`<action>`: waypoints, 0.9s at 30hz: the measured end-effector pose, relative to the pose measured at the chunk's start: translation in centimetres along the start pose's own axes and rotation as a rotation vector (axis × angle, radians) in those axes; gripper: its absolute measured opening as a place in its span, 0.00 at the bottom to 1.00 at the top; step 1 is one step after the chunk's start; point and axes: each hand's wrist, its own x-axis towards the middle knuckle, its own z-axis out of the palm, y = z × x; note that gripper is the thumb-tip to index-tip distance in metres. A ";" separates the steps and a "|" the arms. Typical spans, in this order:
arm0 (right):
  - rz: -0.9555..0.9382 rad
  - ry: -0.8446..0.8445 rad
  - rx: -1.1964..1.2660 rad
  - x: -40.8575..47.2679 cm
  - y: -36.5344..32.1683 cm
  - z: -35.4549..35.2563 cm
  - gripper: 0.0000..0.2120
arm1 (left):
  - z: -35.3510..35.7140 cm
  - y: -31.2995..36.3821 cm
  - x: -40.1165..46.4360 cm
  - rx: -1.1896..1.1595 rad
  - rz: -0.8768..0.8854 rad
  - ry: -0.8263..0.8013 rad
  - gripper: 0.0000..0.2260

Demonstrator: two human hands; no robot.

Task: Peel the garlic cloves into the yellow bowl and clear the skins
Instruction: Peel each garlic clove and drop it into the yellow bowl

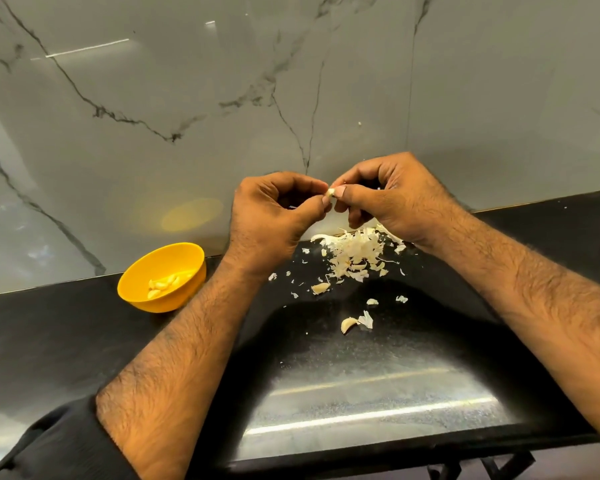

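L hand (274,206) & R hand (388,195) both pinched one garlic clove (331,193) at fingertips, held above skins pile (355,252) so peel dropped there; yellow bowl (134,289) w/ peeled cloves (165,284) sat left, apart from scraps.

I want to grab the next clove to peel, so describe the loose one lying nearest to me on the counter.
Start at the black counter and find the heap of garlic skins below the two hands. Come toward the near edge, past the scattered flakes, to the unpeeled clove. It is plump, curved and cream-coloured beside a thin white flake, and lies nearer than the other loose clove.
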 end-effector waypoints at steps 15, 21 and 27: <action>0.067 0.019 0.081 0.0 0.4 0.8 0.05 | 1.1 1.1 -0.7 0.335 0.162 0.147 0.03; 0.109 0.049 0.115 0.0 0.3 1.1 0.04 | 1.5 1.2 -0.9 0.369 0.167 0.154 0.03; 0.134 0.089 0.120 -0.1 0.3 1.5 0.03 | 1.7 1.3 -1.1 0.512 0.268 0.143 0.05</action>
